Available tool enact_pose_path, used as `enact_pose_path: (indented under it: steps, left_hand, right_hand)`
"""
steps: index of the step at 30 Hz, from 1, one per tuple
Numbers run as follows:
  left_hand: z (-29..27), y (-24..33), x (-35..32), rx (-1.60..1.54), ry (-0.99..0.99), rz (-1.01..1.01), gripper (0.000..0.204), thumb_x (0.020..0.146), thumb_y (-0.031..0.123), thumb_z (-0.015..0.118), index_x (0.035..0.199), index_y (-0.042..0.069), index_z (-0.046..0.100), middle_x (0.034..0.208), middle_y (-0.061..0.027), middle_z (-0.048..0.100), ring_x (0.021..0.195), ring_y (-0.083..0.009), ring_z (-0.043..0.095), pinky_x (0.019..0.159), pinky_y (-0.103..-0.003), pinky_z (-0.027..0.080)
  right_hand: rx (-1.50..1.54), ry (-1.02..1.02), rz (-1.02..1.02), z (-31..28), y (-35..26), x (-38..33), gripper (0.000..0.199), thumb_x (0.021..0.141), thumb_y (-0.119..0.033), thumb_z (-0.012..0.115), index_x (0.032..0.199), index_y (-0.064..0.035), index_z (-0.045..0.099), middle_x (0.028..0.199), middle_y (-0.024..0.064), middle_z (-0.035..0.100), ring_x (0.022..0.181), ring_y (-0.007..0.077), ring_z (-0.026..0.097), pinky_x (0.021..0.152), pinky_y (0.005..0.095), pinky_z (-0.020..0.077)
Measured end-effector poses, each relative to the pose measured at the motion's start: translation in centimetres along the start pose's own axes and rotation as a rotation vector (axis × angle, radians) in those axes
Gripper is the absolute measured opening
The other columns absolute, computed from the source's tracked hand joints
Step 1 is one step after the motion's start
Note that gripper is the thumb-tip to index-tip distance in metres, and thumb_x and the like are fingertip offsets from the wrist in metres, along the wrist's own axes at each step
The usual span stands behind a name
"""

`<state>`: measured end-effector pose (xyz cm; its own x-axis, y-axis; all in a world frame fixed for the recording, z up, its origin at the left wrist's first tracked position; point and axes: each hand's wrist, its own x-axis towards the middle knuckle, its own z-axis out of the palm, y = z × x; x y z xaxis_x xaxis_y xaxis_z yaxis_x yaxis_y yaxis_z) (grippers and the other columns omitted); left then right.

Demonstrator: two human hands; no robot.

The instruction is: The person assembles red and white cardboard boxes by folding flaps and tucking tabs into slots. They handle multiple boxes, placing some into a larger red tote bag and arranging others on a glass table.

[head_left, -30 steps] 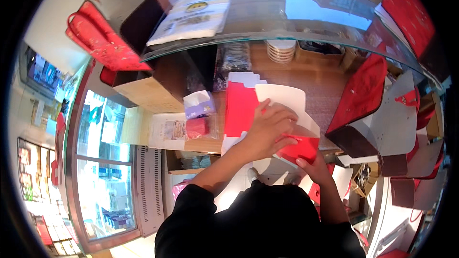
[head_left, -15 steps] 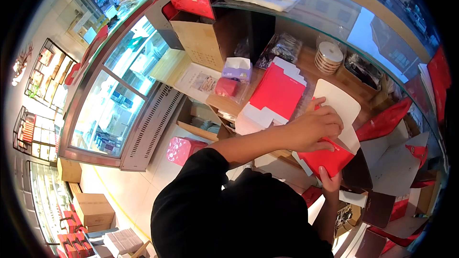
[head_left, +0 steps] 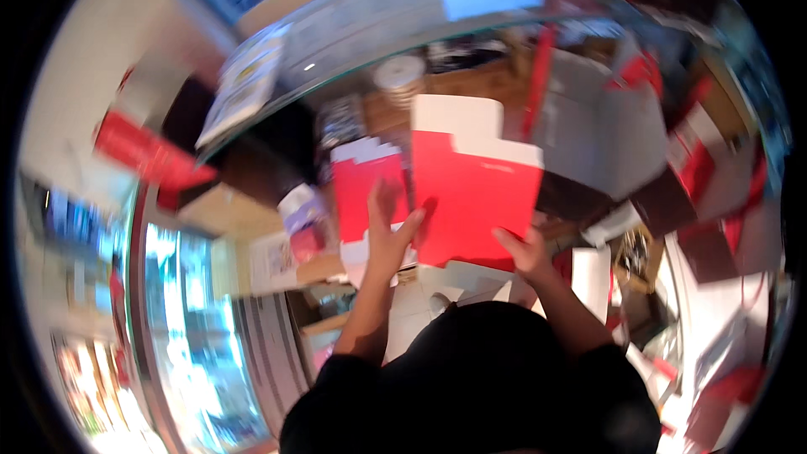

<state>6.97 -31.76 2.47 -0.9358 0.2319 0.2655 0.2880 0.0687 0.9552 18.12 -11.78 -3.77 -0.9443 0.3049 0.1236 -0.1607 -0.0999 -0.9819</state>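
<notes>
Flat carton (head_left: pixel 481 206) right of carton stack (head_left: pixel 363 189); packet (head_left: pixel 300 210) left of carton stack; disc stack (head_left: pixel 399 74) behind; bag pile (head_left: pixel 245 77) on glass shelf (head_left: pixel 361 29); display case (head_left: pixel 187 328) far left.

Left hand (head_left: pixel 389 240) is held pretty much open, fingers pointed forward and thumb stuck out sideways, while the right hand (head_left: pixel 527 256) is seen thumb-on-top, other fingers mostly hidden, and both bare forearms (head_left: pixel 367 319) are angled inward.
</notes>
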Motion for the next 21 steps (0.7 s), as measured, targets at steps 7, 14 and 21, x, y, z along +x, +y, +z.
enact_pose_path:
  steps: [7, 14, 21]
  left_hand:
    - [-3.0, -8.5, -0.9, 0.455, -0.068, -0.059, 0.041, 0.088, 0.026, 0.059, 0.115, -0.002, 0.046, 0.092, -0.0094, 0.053, 0.085, -0.0196, 0.049, 0.079, -0.034, 0.041]
    - [-7.9, -17.6, 5.9, 0.569, -0.006, -0.140, 0.050, 0.085, 0.022, 0.061, 0.123, -0.004, 0.042, 0.119, -0.0237, 0.051, 0.105, -0.0345, 0.052, 0.091, -0.042, 0.041]
    - [2.3, -0.7, 4.2, 0.551, -0.115, 0.608, 0.021, 0.093, 0.011, 0.050, 0.105, -0.005, 0.055, 0.094, -0.0155, 0.060, 0.085, -0.0241, 0.058, 0.079, -0.032, 0.046]
  right_hand:
    - [0.022, 0.123, 0.034, 0.1, 1.3, -0.4, 0.035, 0.087, -0.019, 0.061, 0.116, -0.0022, 0.053, 0.107, 0.0116, 0.059, 0.095, 0.0147, 0.057, 0.083, 0.0296, 0.0458]
    - [-0.088, 0.336, -0.481, -8.2, -13.0, -5.6, 0.026, 0.087, -0.020, 0.062, 0.104, 0.0001, 0.062, 0.087, 0.0094, 0.067, 0.075, 0.0164, 0.064, 0.067, 0.0306, 0.0508]
    - [-0.773, 0.533, -1.321, -12.5, -27.4, -20.2, 0.022, 0.087, -0.030, 0.054, 0.087, -0.0093, 0.062, 0.082, 0.0030, 0.060, 0.066, 0.0186, 0.055, 0.063, 0.0326, 0.0450]
